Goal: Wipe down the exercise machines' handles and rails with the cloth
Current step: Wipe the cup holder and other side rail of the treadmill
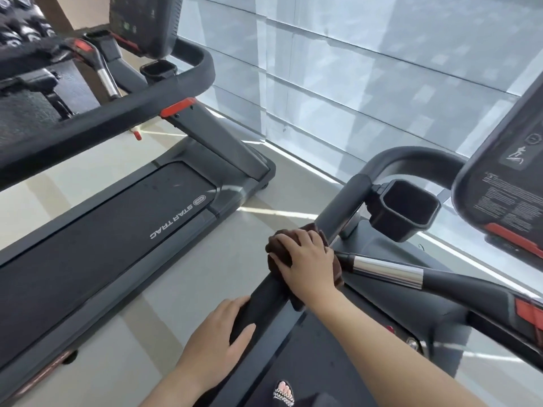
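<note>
Cloth [274, 251] under right hand [305, 259] on rail [264, 304], "STAR TRAC" belt [102, 230]

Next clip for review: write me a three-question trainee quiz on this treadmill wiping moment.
1. True or false: the right hand presses the brown cloth onto the padded side rail.
2. The left hand is: A) holding the cloth, B) gripping the same rail nearer the person, C) in the cup holder.
3. Which brand is printed on the neighbouring treadmill deck?

Key: 1 true; 2 B; 3 Star Trac.
</note>
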`<state>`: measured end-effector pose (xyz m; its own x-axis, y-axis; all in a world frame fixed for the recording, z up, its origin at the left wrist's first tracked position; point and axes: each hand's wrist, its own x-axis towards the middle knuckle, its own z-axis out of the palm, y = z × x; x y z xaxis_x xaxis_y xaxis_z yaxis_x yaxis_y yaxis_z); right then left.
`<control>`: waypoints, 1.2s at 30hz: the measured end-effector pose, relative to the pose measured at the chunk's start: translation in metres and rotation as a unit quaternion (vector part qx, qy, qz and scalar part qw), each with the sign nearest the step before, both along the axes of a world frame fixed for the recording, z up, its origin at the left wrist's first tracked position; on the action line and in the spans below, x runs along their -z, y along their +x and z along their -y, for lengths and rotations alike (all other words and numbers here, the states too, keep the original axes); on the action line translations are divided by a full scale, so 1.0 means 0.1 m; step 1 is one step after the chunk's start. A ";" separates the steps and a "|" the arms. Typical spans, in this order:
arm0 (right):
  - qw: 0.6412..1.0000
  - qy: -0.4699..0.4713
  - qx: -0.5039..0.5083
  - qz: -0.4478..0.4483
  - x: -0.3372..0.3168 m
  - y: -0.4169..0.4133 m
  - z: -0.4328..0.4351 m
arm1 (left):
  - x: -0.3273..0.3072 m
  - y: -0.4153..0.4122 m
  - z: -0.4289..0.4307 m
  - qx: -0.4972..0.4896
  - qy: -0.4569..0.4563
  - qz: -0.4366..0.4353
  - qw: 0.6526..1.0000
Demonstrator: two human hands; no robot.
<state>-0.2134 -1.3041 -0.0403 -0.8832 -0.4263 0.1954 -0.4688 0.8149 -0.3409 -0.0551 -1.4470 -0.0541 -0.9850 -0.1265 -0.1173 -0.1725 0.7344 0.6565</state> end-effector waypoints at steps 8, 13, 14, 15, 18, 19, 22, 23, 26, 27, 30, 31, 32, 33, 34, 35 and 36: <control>0.994 0.026 0.094 0.054 -0.09 0.45 0.34 | -0.14 0.47 0.37 0.042 0.005 0.034 0.999; 0.997 0.035 0.063 0.028 -0.05 1.32 0.65 | -0.22 0.80 0.75 0.067 -0.001 0.056 0.996; 0.997 0.037 0.064 0.023 -0.04 1.44 0.70 | -0.22 0.86 0.83 0.069 -0.004 0.058 0.996; 0.997 0.036 0.068 0.018 -0.03 1.53 0.74 | -0.22 0.92 0.91 0.073 -0.007 0.059 0.996; 0.995 0.024 0.096 0.015 -0.05 1.55 0.79 | -0.22 1.09 1.09 0.090 -0.011 0.061 0.994; 0.993 0.029 0.108 0.021 -0.06 1.53 0.81 | -0.22 1.13 1.15 0.097 -0.010 0.062 0.993; 0.988 0.049 0.142 0.033 -0.09 1.58 0.88 | -0.21 1.26 1.26 0.128 -0.005 0.062 0.990; 0.986 0.045 0.154 0.036 -0.10 1.66 0.91 | -0.20 1.29 1.28 0.140 -0.004 0.062 0.988; 0.985 0.025 0.166 0.036 -0.08 2.08 1.03 | -0.17 1.38 1.35 0.172 -0.006 0.062 0.983; 0.986 0.025 0.161 0.032 -0.06 2.26 1.09 | -0.16 1.41 1.39 0.178 -0.006 0.062 0.982; 0.988 0.038 0.148 0.011 -0.03 2.73 1.25 | -0.14 1.47 1.50 0.184 -0.011 0.066 0.981; 0.988 0.044 0.149 0.005 -0.02 2.81 1.29 | -0.14 1.48 1.55 0.182 -0.012 0.070 0.981; 0.988 0.047 0.149 -0.002 -0.01 2.84 1.31 | -0.15 1.50 1.60 0.178 -0.014 0.073 0.981; 0.988 0.045 0.148 -0.009 -0.01 2.82 1.31 | -0.15 1.50 1.65 0.173 -0.016 0.074 0.982; 0.988 0.040 0.150 -0.011 -0.01 2.75 1.29 | -0.16 1.50 1.69 0.168 -0.019 0.074 0.983; 0.987 0.034 0.156 -0.006 -0.02 2.65 1.27 | -0.18 1.50 1.72 0.162 -0.022 0.073 0.984; 0.986 0.029 0.166 0.006 -0.03 2.52 1.25 | -0.20 1.50 1.74 0.156 -0.024 0.069 0.985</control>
<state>0.0382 -1.4289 -0.0371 -0.9780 -0.1230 0.1686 -0.1689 0.9410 -0.2933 0.0944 -1.6215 -0.0345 -0.9516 0.1716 -0.2549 -0.0186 0.7958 0.6053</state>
